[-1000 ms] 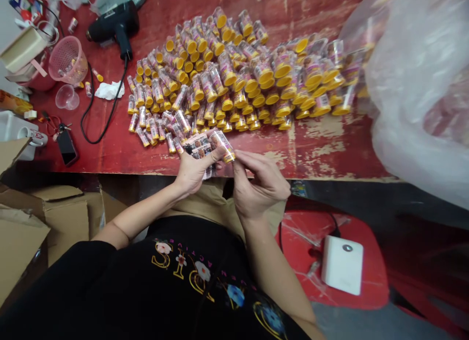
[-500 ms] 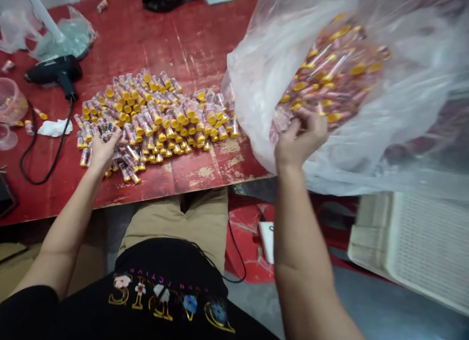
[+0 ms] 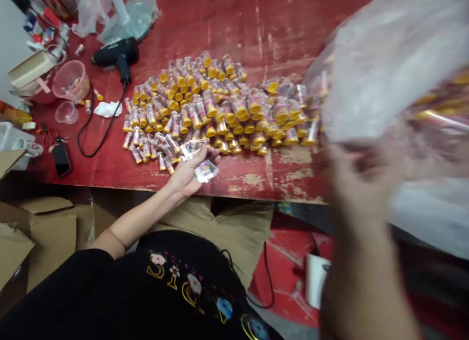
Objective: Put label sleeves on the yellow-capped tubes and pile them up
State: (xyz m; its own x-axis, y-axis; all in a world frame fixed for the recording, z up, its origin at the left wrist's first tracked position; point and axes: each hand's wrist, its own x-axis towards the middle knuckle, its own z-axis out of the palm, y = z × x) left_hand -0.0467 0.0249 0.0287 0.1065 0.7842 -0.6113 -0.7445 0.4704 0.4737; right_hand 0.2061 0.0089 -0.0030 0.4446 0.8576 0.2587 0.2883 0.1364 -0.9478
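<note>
My left hand (image 3: 190,171) holds a loose bunch of small silvery printed wrappers (image 3: 205,171), palm up above the table's front edge. Just beyond it lies a wide heap of small clear tubes with yellow caps (image 3: 220,110), pink-printed on their sides. On the right, my right hand (image 3: 366,174) is smeared by motion at the edge of a big see-through plastic bag (image 3: 388,76). More yellow-capped tubes (image 3: 445,105) show inside that bag. Whether the right fingers grip the plastic is too blurred to make out.
A black heat gun (image 3: 117,54) lies at the back left of the red table (image 3: 289,27), its cord looping forward. Near it are a pink basket (image 3: 71,81), a white tissue (image 3: 108,109) and a phone (image 3: 61,158). Cardboard boxes (image 3: 53,232) stand below on the left.
My left hand has come off the tubes and moved toward me, with the wrappers in it. The bag's near flap now covers more of the tubes inside. The view has swung left.
</note>
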